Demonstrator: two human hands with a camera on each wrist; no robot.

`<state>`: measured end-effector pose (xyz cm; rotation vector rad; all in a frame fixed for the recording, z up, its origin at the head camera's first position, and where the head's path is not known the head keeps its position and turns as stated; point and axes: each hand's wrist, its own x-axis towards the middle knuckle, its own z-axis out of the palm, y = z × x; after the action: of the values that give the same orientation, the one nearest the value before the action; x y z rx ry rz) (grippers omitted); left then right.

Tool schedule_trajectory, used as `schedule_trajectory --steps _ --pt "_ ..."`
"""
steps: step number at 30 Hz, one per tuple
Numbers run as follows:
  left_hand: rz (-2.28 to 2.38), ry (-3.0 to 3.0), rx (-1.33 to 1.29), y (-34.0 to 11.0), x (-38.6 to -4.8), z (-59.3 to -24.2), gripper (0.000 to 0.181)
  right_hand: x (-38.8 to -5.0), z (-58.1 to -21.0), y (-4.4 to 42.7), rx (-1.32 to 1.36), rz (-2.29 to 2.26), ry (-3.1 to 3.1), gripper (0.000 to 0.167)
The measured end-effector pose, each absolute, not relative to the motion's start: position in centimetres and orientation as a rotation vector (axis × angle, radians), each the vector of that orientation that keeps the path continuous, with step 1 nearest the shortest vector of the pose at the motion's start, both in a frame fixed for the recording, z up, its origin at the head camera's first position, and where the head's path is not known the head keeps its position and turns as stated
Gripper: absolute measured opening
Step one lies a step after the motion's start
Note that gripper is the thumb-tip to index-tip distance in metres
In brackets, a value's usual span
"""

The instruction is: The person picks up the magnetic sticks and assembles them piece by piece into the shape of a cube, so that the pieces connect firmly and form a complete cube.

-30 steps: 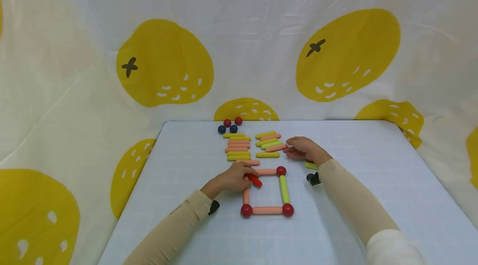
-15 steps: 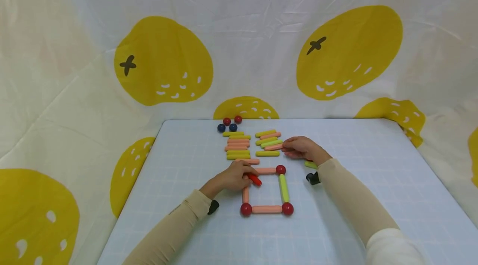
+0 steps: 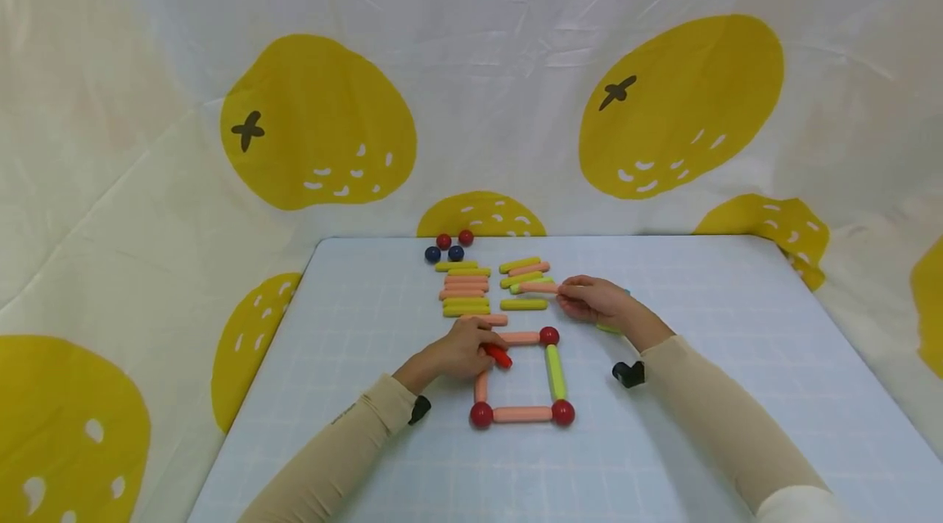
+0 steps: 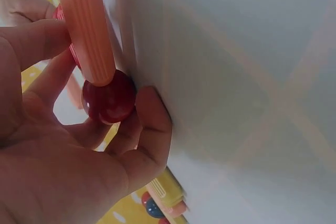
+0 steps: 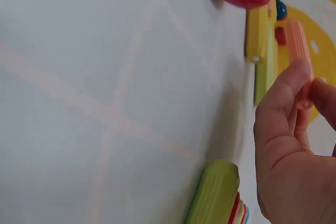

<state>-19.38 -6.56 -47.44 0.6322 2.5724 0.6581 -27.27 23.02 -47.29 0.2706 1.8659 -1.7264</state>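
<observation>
In the head view the left hand [image 3: 460, 349] pinches a short red stick [image 3: 499, 356] over the square's upper left corner. Its other fingers curl round a red ball [image 4: 111, 100] in the left wrist view, where a pink stick [image 4: 90, 35] meets the ball. The right hand [image 3: 598, 302] pinches a pink stick [image 3: 538, 288] by its right end, raised off the table in the right wrist view [image 5: 298, 43]. Between the hands lies a square of pink sticks [image 3: 521, 415] and one light green stick [image 3: 556, 372], with red balls [image 3: 563, 412] at its visible corners.
Two groups of yellow and pink sticks [image 3: 466, 312] lie beyond the square. Two red and two dark blue balls [image 3: 432, 254] sit near the table's [image 3: 737, 326] back edge. A light green piece [image 5: 215, 192] lies beneath the right forearm.
The right hand has closed on the pink stick at the right-hand group's edge, lifted it and drawn slightly back. The left hand has stayed on the square's corner.
</observation>
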Motion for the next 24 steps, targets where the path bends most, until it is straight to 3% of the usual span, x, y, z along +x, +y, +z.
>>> schedule_trajectory --steps 8,14,24 --pt "0.710 2.602 0.630 -6.8 -19.4 -47.7 0.022 -21.4 -46.8 22.5 0.196 -1.862 1.752 0.033" --pt "0.768 2.585 0.627 -6.8 -19.4 -47.7 0.022 -17.0 -47.1 21.8 0.249 -1.847 1.739 0.034" --pt "0.782 2.571 0.602 -6.6 -18.9 -47.6 0.023 -13.2 -48.1 21.0 0.327 -1.736 1.884 0.039"
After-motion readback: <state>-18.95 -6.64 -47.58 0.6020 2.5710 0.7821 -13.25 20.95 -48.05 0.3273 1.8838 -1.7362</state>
